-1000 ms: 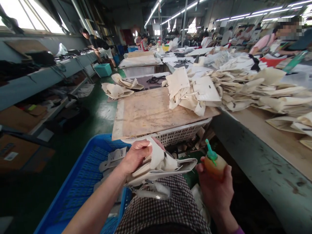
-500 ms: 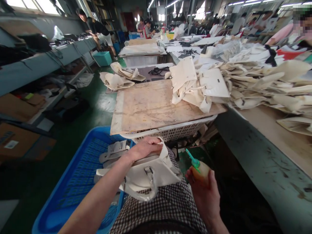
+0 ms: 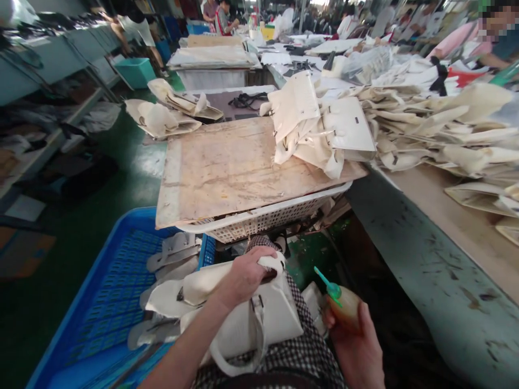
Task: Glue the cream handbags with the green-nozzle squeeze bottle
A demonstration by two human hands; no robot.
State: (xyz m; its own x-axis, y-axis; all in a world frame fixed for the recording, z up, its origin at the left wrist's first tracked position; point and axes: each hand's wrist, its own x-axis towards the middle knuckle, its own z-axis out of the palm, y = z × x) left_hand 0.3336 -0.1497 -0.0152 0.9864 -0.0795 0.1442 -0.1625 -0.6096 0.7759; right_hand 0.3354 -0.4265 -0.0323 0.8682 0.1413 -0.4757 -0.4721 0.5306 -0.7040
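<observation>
My left hand [image 3: 248,276] is closed over the top edge of a cream handbag [image 3: 259,319] that rests on my checked lap, its handle loop hanging down in front. My right hand [image 3: 357,340] is wrapped round a small amber glue bottle [image 3: 344,303] with a green pointed nozzle aimed up and left, a little to the right of the bag. The bottle does not touch the bag.
A blue plastic crate [image 3: 101,292] with several cream pieces stands at my left. Ahead, a wooden board [image 3: 227,167] lies on a white basket [image 3: 267,219]. Cream bags [image 3: 324,129] are piled along the long bench [image 3: 438,254] on the right. Other people work further back.
My left hand has turned the bag from flat to upright on my lap and pulled it lower. The right hand with the bottle has dropped slightly. The camera has tilted down.
</observation>
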